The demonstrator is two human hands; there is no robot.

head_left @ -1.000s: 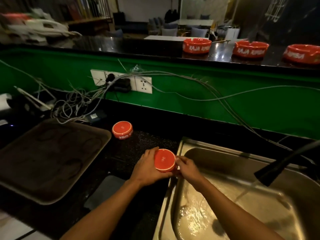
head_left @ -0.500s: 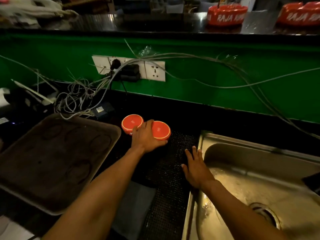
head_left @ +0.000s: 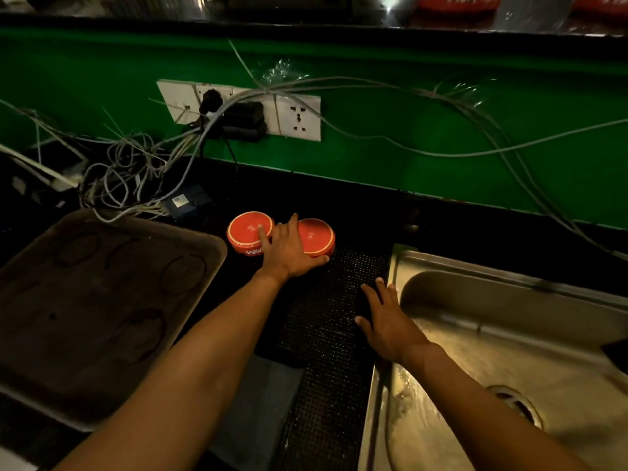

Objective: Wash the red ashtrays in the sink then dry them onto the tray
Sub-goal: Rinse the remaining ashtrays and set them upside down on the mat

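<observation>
- Ashtrays: two red ones sit upside down and side by side on the black counter, between the tray [head_left: 190, 246] and the sink [head_left: 475, 290]; left ashtray [head_left: 246, 229] and right ashtray [head_left: 317, 237] appear to touch or nearly touch.
- Left hand [head_left: 289, 254] is spread flat across the pair: fingers straight, one fingertip on the left ashtray's base, thumb along the near edge of the right ashtray. Nothing is gripped.
- Right hand [head_left: 387, 321] lies flat with relaxed fingers on the perforated mat [head_left: 326, 334] just beside the sink rim; nothing is held.
- Step is judged as parking washed ashtrays face down to drain; the tray holds none yet.
- Release is best made straight up, so the wet pair is not knocked toward the cable tangle [head_left: 136, 171] behind the tray.
- Wet glaze is likely slippery; a grip by the side wall is advised for the transfer.
- More ashtrays [head_left: 458, 1] are partly seen on the ledge far behind the sink.
</observation>
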